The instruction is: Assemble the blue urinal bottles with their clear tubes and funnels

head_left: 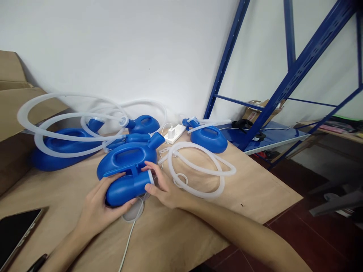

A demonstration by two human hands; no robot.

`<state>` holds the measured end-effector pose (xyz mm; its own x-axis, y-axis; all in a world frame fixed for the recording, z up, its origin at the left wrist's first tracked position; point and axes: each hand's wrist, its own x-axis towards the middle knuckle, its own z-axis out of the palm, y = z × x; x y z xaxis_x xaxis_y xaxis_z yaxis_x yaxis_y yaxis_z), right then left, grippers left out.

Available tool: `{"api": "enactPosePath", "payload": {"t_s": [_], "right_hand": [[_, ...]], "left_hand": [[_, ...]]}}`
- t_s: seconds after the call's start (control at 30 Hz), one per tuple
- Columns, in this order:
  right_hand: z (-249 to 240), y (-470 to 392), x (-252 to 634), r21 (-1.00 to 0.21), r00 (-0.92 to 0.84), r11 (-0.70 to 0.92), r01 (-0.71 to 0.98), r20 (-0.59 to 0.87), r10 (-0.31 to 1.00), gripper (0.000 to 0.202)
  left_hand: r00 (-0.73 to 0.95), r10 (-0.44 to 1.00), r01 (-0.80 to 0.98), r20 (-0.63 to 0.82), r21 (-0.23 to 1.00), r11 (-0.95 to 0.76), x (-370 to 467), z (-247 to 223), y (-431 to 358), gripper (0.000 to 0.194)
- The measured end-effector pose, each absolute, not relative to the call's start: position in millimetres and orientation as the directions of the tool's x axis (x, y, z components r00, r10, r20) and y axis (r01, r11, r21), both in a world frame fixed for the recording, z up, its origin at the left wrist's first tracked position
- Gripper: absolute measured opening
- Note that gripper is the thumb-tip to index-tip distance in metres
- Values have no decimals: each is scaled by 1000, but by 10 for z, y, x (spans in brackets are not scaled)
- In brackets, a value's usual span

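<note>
Nearest the camera, a dark-screened phone (18, 238) lies on the table (255, 185) at lower left. Beyond it, the blue container (121, 190) is held between both hands, just in front of a handled blue bottle (149, 153). The step seems to be working at its white rim (151, 177); the next move likely calls for a steady base and even finger pressure there. The left hand's (98, 204) grip curls around the rounded end; the right hand's (166, 189) thumb and fingers, parted by the mouth's width, pinch the rim end.
</note>
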<state>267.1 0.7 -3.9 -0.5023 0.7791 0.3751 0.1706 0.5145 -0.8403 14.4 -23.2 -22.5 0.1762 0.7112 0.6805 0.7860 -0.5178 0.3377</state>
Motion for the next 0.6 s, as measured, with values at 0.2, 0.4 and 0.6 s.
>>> {"api": "enactPosePath", "payload": {"t_s": [0.2,0.4,0.6], "right_hand": [[208,157,2898,-468,-507,673,573,442,740,21],[215,267,3231,-263,-553,607,750,255,793,10],[277,204,3407,-136,-441,425,895,-130,888,39]], "left_hand": [[156,701,831,696,291,-474,70,-153,-192,60],[154,618,851,771,214,-479,78,-151,-180,61],[84,544,874,835,201,-443,66,-141,-159,59]]}}
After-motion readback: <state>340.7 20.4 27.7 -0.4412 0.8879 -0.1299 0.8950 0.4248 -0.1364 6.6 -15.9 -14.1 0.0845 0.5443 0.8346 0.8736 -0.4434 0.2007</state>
